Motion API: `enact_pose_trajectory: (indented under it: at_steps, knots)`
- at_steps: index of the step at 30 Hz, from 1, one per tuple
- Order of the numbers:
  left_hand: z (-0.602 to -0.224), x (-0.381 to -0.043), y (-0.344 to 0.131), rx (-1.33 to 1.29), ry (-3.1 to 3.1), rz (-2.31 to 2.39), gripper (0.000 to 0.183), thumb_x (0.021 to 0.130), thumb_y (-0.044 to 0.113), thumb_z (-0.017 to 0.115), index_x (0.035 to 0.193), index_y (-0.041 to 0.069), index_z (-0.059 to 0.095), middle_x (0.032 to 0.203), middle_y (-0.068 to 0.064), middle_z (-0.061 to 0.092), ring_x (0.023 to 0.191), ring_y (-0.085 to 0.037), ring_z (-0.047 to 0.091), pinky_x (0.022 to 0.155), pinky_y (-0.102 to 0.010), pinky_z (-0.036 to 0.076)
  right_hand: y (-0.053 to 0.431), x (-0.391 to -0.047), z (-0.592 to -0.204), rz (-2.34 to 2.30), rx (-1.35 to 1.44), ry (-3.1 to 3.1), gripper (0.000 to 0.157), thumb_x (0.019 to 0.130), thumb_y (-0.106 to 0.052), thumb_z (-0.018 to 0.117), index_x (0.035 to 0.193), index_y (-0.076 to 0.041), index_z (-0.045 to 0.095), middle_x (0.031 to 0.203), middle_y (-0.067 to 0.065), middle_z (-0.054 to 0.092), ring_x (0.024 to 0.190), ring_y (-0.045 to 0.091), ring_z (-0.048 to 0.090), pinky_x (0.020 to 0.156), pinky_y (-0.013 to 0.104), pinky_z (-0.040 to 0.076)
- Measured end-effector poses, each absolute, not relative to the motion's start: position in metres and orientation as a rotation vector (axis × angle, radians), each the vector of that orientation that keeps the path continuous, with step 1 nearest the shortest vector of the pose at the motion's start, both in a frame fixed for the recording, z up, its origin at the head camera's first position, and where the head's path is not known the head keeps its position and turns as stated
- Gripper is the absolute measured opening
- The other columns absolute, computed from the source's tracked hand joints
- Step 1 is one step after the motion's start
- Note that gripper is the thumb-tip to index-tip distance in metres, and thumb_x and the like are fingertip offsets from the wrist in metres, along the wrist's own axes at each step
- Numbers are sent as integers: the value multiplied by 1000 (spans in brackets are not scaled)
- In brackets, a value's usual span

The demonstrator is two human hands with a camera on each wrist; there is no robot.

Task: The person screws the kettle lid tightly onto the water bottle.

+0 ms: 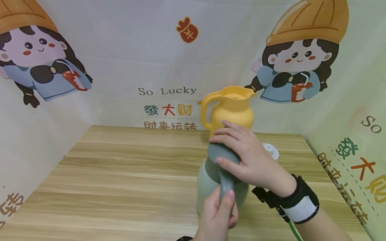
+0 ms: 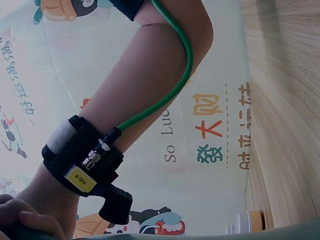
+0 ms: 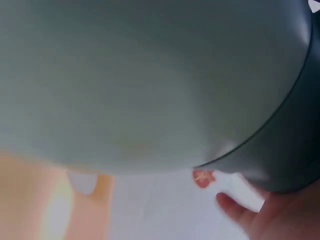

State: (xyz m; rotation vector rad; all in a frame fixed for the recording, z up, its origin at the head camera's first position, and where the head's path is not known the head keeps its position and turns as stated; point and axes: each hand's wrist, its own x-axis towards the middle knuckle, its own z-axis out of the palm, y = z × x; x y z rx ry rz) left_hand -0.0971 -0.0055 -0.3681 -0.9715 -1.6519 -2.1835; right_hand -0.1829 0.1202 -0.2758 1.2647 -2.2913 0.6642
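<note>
On the far left a cartoon figure (image 1: 45,63) in an orange hat is printed on the pale sheet (image 1: 120,60), above the wooden table (image 1: 120,174). Right of the table's middle, near the front, sits the grey-green jug (image 1: 206,187). The person's left hand (image 1: 215,214) grips its handle (image 1: 226,182), fingers curled round and thumb pressed on it. Just behind the jug I see a yellow pitcher (image 1: 233,110), upright, its spout (image 1: 249,93) pointing right. The right hand (image 1: 251,154) rests over the jug's dark top (image 1: 221,152), fingers fairly straight, thumb spread well away from them; whether it squeezes, I can't tell. Beyond that hand a white cap (image 1: 270,151) lies on the table. A black strap (image 1: 306,187) with a white patch (image 1: 301,209) circles the wrist, a green cable (image 1: 293,230) trailing off it, and farther right coloured lettering (image 1: 363,167) runs down the sheet
</note>
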Motion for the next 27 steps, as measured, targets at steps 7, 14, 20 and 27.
enact_pose_trajectory:
  at_steps: [7, 14, 20, 27]
  knots:
    - [-367, -97, -7, -972, -1649, -2198, 25, 97, -7, 28, 74, -3, 38, 43, -9, 34, 35, -14, 30, 32, -17, 25, 131, -191, -274, 760, 1532, -2234, 45, 96, -46, 38, 128, -17, 49, 136, 0, 41, 131, 26, 24, 104, 48, 21]
    - [-361, -93, -6, -895, -1709, -2248, 27, 99, 1, 31, 74, 0, 38, 43, -10, 34, 40, -4, 31, 34, -16, 25, 136, -193, -274, 825, 1599, -2223, 48, 95, -49, 39, 130, -17, 48, 139, 0, 38, 131, 27, 24, 103, 47, 23]
    - [-359, -92, -7, -862, -1750, -2257, 27, 100, 3, 32, 74, 1, 39, 44, -10, 34, 40, -4, 31, 36, -15, 25, 137, -191, -277, 840, 1527, -2206, 50, 93, -53, 42, 128, -18, 51, 135, -1, 43, 129, 26, 27, 101, 49, 24]
    - [-360, -91, -8, -826, -1793, -2257, 27, 100, 3, 33, 74, 0, 40, 44, -11, 35, 41, -3, 32, 37, -14, 26, 131, -185, -284, 719, 1379, -2149, 46, 92, -48, 46, 125, -17, 53, 128, -2, 48, 123, 25, 32, 96, 50, 27]
